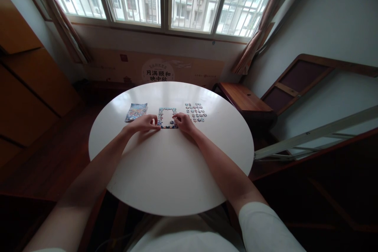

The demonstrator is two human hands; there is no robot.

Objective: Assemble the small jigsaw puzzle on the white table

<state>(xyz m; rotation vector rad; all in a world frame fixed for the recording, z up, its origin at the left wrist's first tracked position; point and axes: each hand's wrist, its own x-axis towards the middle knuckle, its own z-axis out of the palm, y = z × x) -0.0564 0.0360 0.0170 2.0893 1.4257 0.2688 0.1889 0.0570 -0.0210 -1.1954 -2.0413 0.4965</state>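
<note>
A partly joined jigsaw puzzle (167,108) lies on the white round table, its border forming a rectangle around a bare middle. My left hand (144,123) rests at the puzzle's left edge. Its thumb reaches the lower left corner, and a gap shows between thumb and curled fingers. At the right side of the border, my right hand (183,121) pinches what looks like a small puzzle piece, mostly covered by the fingertips. Several loose puzzle pieces (195,107) are spread in rows to the right. Left of the puzzle lies a colourful printed picture sheet or packet (136,112).
The round table (165,165) has its near edge at my body. A wooden stool or bench (243,96) stands behind it on the right. A folded wooden chair-like frame (298,75) leans by the right wall. Barred windows (191,0) and a printed board (189,65) are beyond.
</note>
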